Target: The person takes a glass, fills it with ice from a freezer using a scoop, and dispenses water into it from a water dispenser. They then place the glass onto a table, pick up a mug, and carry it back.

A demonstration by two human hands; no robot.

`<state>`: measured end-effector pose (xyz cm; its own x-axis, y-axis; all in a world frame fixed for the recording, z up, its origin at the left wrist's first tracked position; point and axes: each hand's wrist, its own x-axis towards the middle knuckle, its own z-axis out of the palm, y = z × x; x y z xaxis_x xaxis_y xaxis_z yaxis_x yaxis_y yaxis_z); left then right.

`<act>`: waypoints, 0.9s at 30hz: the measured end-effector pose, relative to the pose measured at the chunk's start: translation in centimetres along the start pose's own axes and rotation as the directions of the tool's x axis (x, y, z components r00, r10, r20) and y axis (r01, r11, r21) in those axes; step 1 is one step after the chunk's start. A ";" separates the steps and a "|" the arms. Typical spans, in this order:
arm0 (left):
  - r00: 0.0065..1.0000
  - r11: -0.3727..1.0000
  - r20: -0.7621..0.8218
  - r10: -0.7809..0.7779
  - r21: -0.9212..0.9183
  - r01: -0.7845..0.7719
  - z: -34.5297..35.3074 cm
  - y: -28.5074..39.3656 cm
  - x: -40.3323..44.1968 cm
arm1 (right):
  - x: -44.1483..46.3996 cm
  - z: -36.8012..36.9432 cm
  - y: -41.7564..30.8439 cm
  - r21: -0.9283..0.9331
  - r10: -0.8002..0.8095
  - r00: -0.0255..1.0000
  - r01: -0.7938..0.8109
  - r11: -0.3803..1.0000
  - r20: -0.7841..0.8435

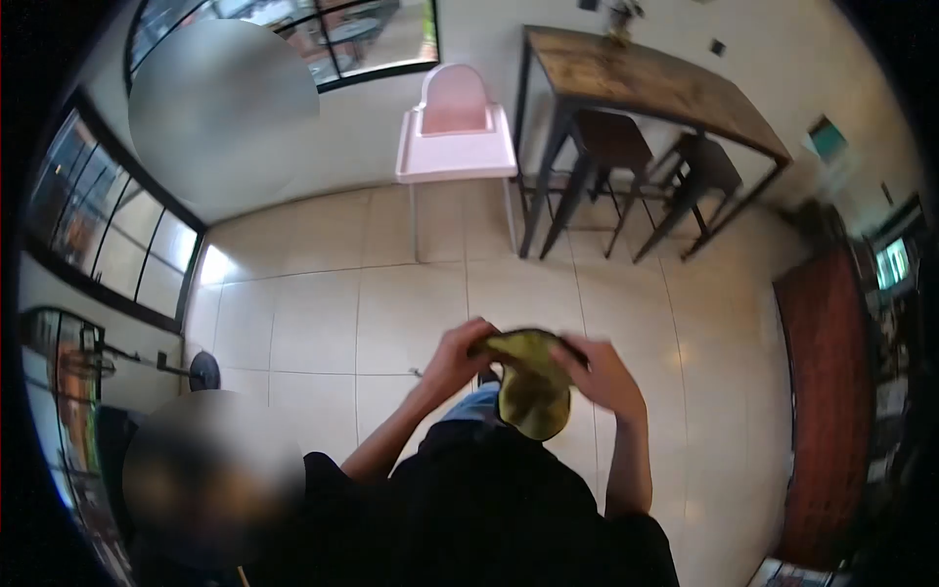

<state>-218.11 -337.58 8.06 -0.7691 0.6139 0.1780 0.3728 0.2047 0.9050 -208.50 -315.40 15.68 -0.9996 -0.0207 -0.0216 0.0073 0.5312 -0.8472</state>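
In front of my body, at waist height, both hands hold up a limp yellow-green cloth piece with dark edging (534, 391). Its exact kind is not clear; a rounded lower part hangs down below the hands. My left hand (464, 354) is closed on its upper left corner, fingers pinched at the edge. On the upper right side my right hand (599, 374) grips the dark rim, with the thumb lying over the cloth's face. Some of my right fingers are hidden behind the cloth.
Ahead stands a pink high chair (456, 147). To its right is a tall wooden table (646, 73) with dark stools (611, 142) under it. A reddish-brown wooden counter (827, 401) runs along the right. Tiled floor (411, 303) lies between; a round black base (204, 371) is at left.
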 end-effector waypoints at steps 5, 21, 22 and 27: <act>0.999 0.993 0.018 0.031 -0.112 -0.029 1.4 0.2 -1.0 | -1.7 -0.7 5.3 0.214 -0.053 0.892 -0.050 0.976 0.450; 0.750 0.978 -0.634 -0.192 -0.058 0.201 4.0 4.0 -20.7 | -0.1 18.4 3.8 0.036 0.167 0.166 -0.806 0.590 0.972; 0.704 0.967 -0.682 -0.199 -0.021 0.254 4.0 2.9 -22.5 | -0.1 19.9 4.6 0.040 0.098 0.145 -0.734 0.678 0.985; 0.632 0.760 -0.447 -0.633 -0.514 0.398 2.5 2.4 -31.9 | 0.7 24.1 3.0 0.351 -0.071 0.382 -0.740 0.574 0.922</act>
<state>-191.37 -354.74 3.60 -0.9541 -0.0821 -0.2880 -0.2896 0.0075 0.9571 -208.44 -334.23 0.38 -0.3553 -0.8264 -0.4368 0.7541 0.0227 -0.6564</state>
